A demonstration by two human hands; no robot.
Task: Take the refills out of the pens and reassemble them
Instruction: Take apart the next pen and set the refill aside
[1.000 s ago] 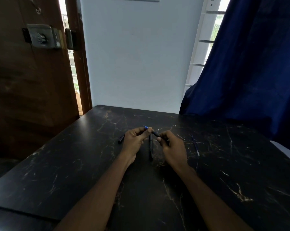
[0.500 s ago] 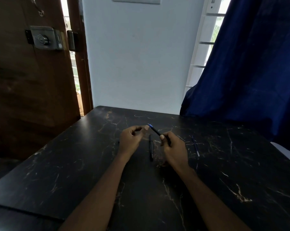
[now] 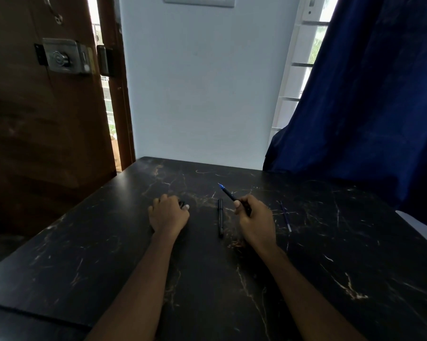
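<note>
One pen (image 3: 228, 193) (blue-tipped) in right hand (image 3: 256, 220)

table (image 3: 355, 254): glossy black marble-look | curtain (image 3: 379, 107): blue cloth | door (image 3: 35, 148): matt wood | lock (image 3: 62, 56): metal | pen (image 3: 228, 193): likely plastic

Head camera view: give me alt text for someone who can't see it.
A person's right hand holds a blue-tipped pen above a black marble table, tip pointing away, while the left hand curls over a small dark piece on the table. A black pen lies between the hands, and a thin refill lies right of the right hand.
</note>
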